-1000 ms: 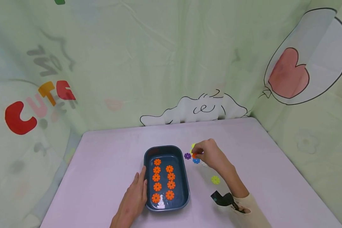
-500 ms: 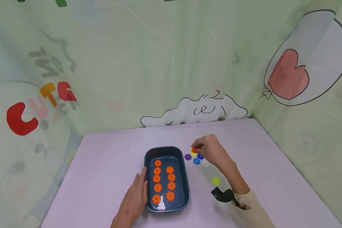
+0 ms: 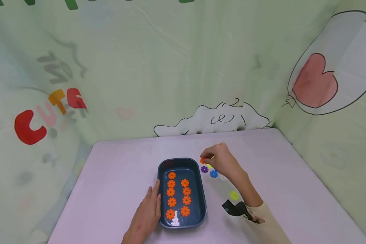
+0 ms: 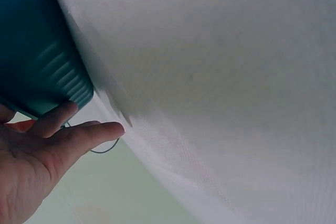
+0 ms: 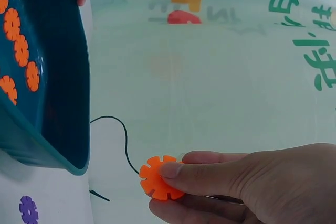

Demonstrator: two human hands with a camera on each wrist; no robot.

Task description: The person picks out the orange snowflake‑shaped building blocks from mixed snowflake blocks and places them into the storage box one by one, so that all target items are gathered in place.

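Observation:
My right hand point(image 3: 218, 159) pinches an orange notched plastic building disc point(image 5: 159, 178) between thumb and fingers, just past the tray's right side in the head view. Under and near that hand lie a purple disc point(image 3: 204, 169), a blue disc point(image 3: 214, 174), a white disc point(image 3: 223, 178) and a partly covered yellow one point(image 3: 210, 166). The dark blue tray point(image 3: 198, 223) holds two columns of orange discs point(image 3: 171, 202). My left hand point(image 3: 144, 211) rests along the tray's left wall, fingers fairly straight; in the left wrist view its fingertips point(image 4: 65, 109) are right at the tray's outer side.
A yellow-green disc point(image 3: 234, 195) lies apart on the table point(image 3: 125, 176), near the right forearm. A black wrist camera point(image 3: 234, 208) sits at the right sleeve. Behind the table hangs a pale green printed curtain point(image 3: 125, 67), with a cartoon outline along the table's back edge.
My right hand has risen from among the loose discs and shifted a little left with the orange disc pinched. My left hand stays at the tray. The head view has swung slightly.

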